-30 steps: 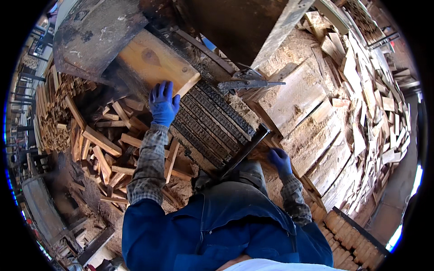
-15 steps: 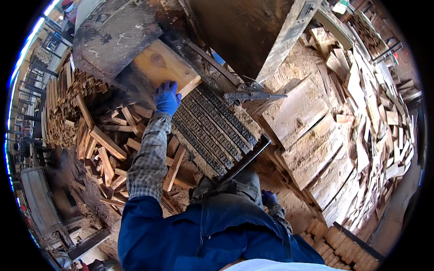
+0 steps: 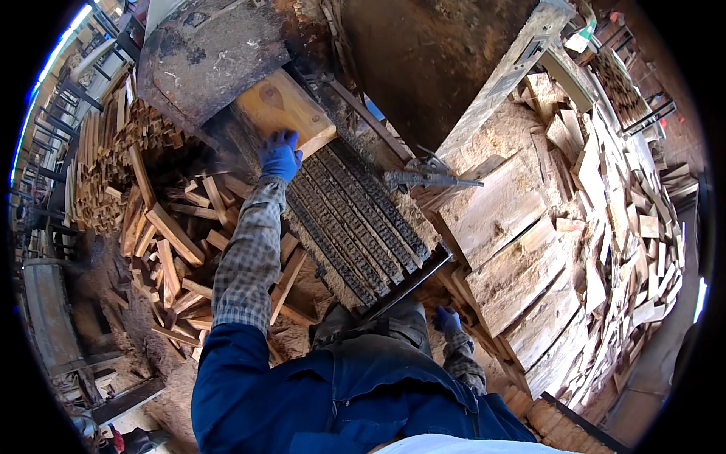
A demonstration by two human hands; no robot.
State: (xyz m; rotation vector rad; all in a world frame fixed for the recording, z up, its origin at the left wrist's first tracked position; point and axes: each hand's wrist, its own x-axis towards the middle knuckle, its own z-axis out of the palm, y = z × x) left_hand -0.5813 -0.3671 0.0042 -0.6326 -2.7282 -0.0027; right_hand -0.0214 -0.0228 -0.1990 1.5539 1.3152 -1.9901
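My left hand [image 3: 280, 157], in a blue glove, is closed on the near left corner of a thick wooden board [image 3: 283, 110]. Its fingers lie on the board's top and side. The board rests on a dark ribbed chain bed [image 3: 359, 216] dusted with sawdust, and its far end is hidden beneath a worn metal cover [image 3: 212, 64]. My right hand [image 3: 447, 321], also blue-gloved, hangs low beside my body, near a stack of wide boards. It appears to hold nothing, with its fingers loosely apart.
Wide sawdust-covered boards [image 3: 518, 265] are stacked at my right, with offcuts [image 3: 594, 227] beyond. Loose wood strips [image 3: 174, 234] lie heaped on the left. A large rusty machine panel [image 3: 423, 60] rises ahead, and a metal rod [image 3: 431, 179] juts out beside the bed.
The board has slid a little farther under the metal cover, with my left hand staying on its near end. My view has shifted slightly; my right hand still hangs low.
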